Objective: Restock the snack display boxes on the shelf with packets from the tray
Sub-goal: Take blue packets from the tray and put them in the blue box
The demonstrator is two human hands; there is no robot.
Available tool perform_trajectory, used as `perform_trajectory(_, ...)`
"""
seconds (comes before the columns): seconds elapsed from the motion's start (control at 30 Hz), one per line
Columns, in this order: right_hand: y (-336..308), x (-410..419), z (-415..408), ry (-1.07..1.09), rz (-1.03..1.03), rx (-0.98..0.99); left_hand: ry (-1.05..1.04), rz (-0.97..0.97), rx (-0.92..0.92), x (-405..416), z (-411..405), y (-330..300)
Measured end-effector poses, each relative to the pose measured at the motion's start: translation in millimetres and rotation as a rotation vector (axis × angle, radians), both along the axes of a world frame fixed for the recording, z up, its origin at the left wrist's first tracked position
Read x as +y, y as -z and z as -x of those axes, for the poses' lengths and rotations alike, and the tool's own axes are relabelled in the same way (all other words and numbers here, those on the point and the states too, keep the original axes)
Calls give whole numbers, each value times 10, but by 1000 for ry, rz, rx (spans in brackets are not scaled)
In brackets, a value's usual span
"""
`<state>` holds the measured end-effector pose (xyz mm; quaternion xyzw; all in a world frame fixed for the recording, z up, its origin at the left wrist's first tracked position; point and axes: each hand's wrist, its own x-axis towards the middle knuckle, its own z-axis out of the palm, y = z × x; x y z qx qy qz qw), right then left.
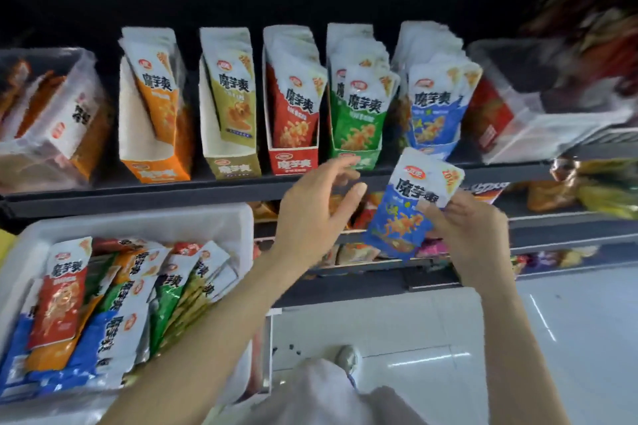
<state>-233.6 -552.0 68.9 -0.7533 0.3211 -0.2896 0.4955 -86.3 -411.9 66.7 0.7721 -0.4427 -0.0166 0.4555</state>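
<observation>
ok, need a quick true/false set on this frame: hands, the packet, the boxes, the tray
1. The right hand holds a blue packet. True.
2. The left hand grips a red packet. False: it holds nothing, its fingers loosely spread.
3. The tray sits to the right of the hands. False: it is at lower left.
4. The blue packet is below the blue box on the shelf. True.
5. The orange box is packed full. False: only a few packets, with bare white wall showing.
</observation>
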Motion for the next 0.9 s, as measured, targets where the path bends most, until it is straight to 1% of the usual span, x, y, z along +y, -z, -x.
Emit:
perform_trajectory(0.07, -183, -338, 112, 116, 30, -138, 38, 22, -54, -326, 36, -21)
perform_trajectory(0.17, -437, -785, 90, 252, 31, -358, 53, -49, -171, -778, 36, -5)
perform_trajectory(0.2, -488, -896, 37, 258, 19, -409, 58, -77, -220, -913, 26, 12)
perform_trajectory(0.27, -528, -1066, -108, 205, 9, -433, 83, -149, -295, -1125, 9, 61)
perform_trajectory(0.33, -522, -1199, -288, 149, 31, -383, 94, -228, -342, -1264, 1, 100)
perform_trajectory(0.37, -496, -1268, -379, 137, 82, -326, 86, -246, -359, -1301, 0, 105)
perform_trajectory(0.53, -256, -1443, -678, 209, 558, 152, 36, -272, -405, -1326, -7, 92)
perform_trajectory(0.6, -252, -1371, -735, 240, 653, 280, 32, -264, -419, -1313, -4, 93)
perform_trajectory(0.7, -250, -1313, -773, 280, 613, 432, 35, -278, -429, -1308, 3, 80)
perform_trajectory(0.77, -221, -1310, -778, 268, 569, 505, 30, -288, -427, -1313, 5, 77)
perform_trajectory(0.83, -223, -1283, -761, 260, 532, 532, 37, -283, -423, -1312, 14, 72)
perform_trajectory(0.9, -237, -1226, -691, 273, 472, 482, 59, -259, -417, -1290, 22, 62)
